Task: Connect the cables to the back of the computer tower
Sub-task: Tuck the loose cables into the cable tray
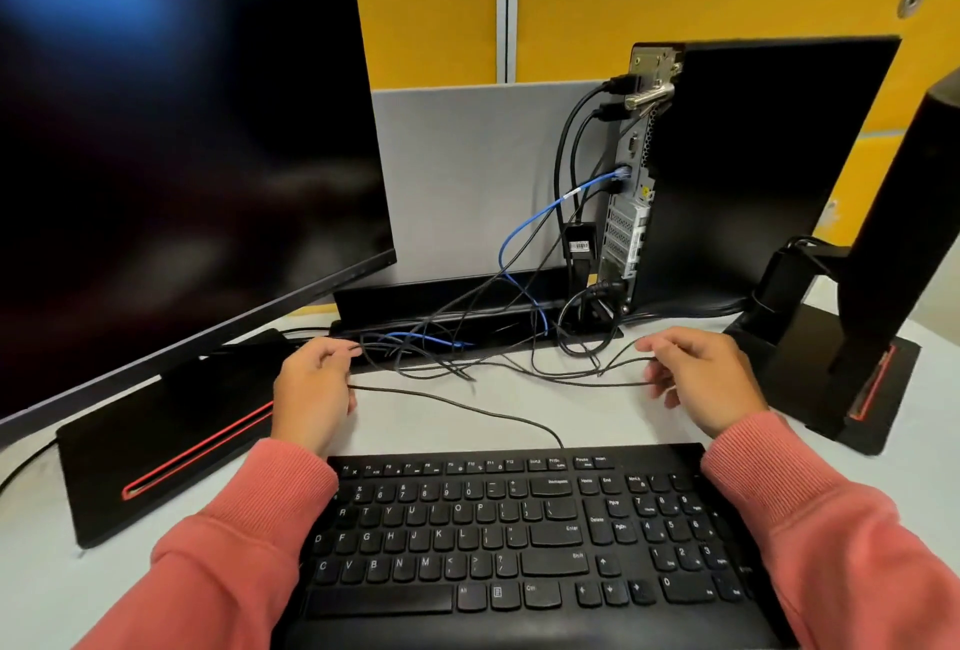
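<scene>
2 hands (311,389) (701,379) pinch thin black cable (467,405).

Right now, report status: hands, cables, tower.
Left hand and right hand each pinch a thin black cable. Computer tower back already holds several plugs. Loose cable tangle between hands and tower.

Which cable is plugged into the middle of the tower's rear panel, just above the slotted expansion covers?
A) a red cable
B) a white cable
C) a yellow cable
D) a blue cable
D: the blue cable runs up from the desk tangle and its clear plug sits in a port on the back of the computer tower.
</scene>
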